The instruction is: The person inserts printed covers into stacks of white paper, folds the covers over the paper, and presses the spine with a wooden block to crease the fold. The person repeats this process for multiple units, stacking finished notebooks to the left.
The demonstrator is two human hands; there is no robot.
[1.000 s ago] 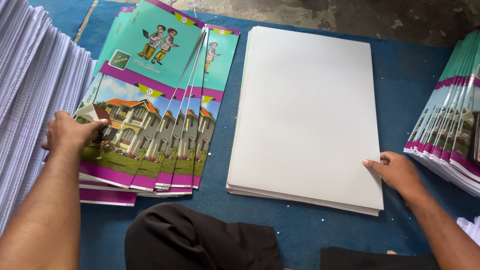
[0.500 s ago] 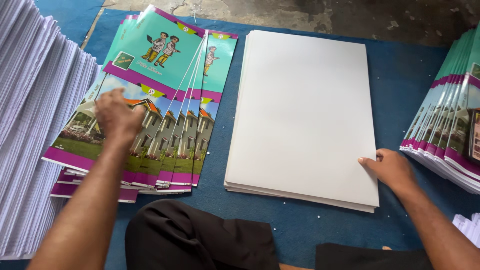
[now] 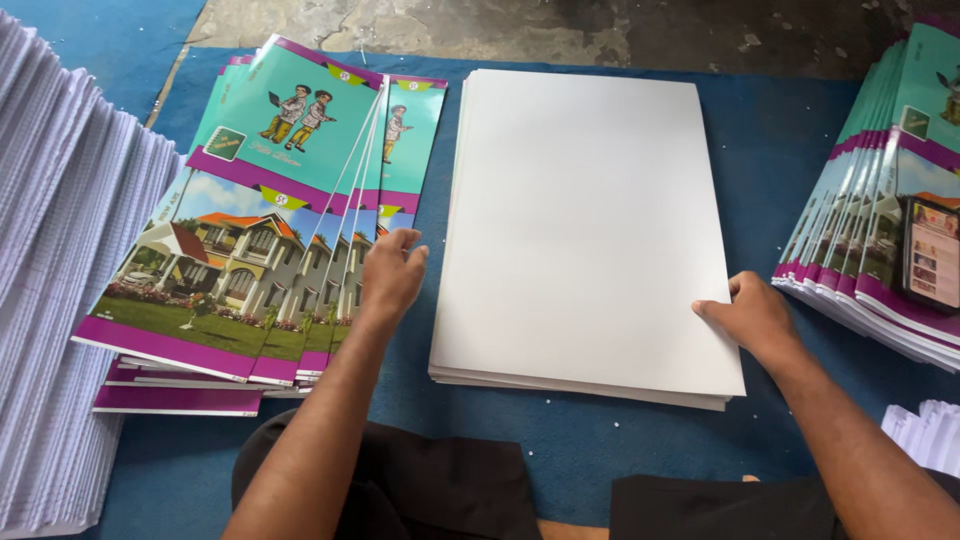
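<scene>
**Hands at the fanned covers and the white sheet stack**

Fanned stack of printed covers [image 3: 250, 260] — teal and purple, each showing a house and two cartoon figures — lies at left on the blue mat [image 3: 600, 450]. The left hand [image 3: 390, 275] rests flat on its right edge, fingers spread, grip open and clasping nothing. Just beside it lies the stack of blank white sheets [image 3: 585, 230]; the right hand [image 3: 755, 315] presses its lower right corner, fingers curled loosely on the top sheet — not closed round it. Further out: a tall pile of white pages [image 3: 60, 300] at far left, and another fan of covers [image 3: 880, 220] at far right.
</scene>
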